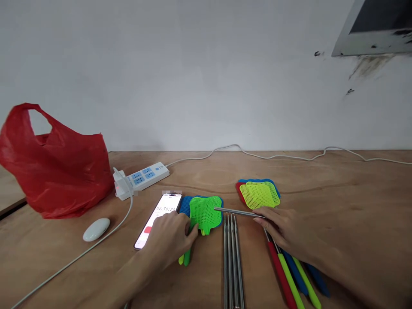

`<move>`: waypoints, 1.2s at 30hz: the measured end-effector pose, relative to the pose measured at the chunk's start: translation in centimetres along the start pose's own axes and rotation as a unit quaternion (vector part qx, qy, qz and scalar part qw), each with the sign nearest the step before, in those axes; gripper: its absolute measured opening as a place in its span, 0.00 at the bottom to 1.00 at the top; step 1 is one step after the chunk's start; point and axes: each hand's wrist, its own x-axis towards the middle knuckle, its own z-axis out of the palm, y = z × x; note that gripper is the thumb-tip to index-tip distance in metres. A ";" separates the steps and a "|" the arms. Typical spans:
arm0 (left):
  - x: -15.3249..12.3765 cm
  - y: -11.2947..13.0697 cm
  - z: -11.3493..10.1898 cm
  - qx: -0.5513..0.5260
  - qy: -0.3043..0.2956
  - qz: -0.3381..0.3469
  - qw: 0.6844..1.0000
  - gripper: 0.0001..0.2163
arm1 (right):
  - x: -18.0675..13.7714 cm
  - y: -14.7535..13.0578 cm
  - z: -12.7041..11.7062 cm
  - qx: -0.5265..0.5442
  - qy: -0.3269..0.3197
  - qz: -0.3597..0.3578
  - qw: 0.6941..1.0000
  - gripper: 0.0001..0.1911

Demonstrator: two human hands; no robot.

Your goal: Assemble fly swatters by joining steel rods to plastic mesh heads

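Observation:
My right hand (279, 225) is closed on a thin metal rod (236, 211), which points left, its tip over the edge of a green fly swatter head (207, 210). A blue swatter head (185, 206) lies partly under the green one. My left hand (172, 234) is closed, thumb and fingers around a green handle (187, 256); a yellow-green handle (181, 259) shows beside it. Several metal rods (232, 262) lie side by side between my hands. Under and beside my right forearm are long-handled swatters with red (281, 274), yellow-green and blue grips.
Yellow, blue and red swatter heads (259, 194) overlap beyond my right hand. A lit phone (159, 214) showing a timer lies by my left hand. Farther left are a white power strip (148, 177), its cable, a white oval object (96, 229) and a red plastic bag (64, 171).

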 end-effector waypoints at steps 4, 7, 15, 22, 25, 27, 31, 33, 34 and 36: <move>-0.2 0.0 0.2 -0.048 0.038 0.040 0.997 0.21 | -0.4 0.0 -0.2 -0.008 -0.011 0.001 1.000 0.12; -0.6 0.7 -0.1 -0.141 0.125 0.131 0.973 0.13 | -0.7 -0.1 -0.1 -0.017 -0.017 -0.022 0.999 0.11; -1.1 2.6 -0.2 -0.161 0.107 0.258 0.947 0.07 | -1.1 -1.2 1.0 -0.020 -0.019 -0.092 0.995 0.16; -1.0 2.7 0.8 -0.164 0.084 0.325 0.928 0.13 | -0.6 -1.9 0.9 -0.010 0.026 -0.156 0.987 0.14; -1.1 2.6 0.8 -0.158 0.119 0.328 0.924 0.16 | -0.5 -1.9 0.6 0.002 0.032 -0.154 0.988 0.11; -1.1 2.5 0.8 -0.149 0.123 0.326 0.925 0.17 | -0.5 -1.6 0.4 0.017 0.026 -0.140 0.990 0.10; -0.9 2.2 1.0 -0.136 0.121 0.331 0.926 0.17 | -0.6 -1.0 0.1 0.017 -0.005 -0.120 0.993 0.13; -0.8 1.9 1.0 -0.136 0.109 0.335 0.926 0.16 | -0.6 -0.9 0.1 0.008 -0.024 -0.122 0.992 0.14; -0.8 1.8 1.0 -0.136 0.103 0.337 0.926 0.16 | -0.6 -0.8 0.1 0.004 -0.032 -0.122 0.992 0.15; -0.7 1.7 1.0 -0.131 0.090 0.340 0.927 0.16 | -0.6 -0.7 0.3 -0.005 -0.040 -0.118 0.992 0.17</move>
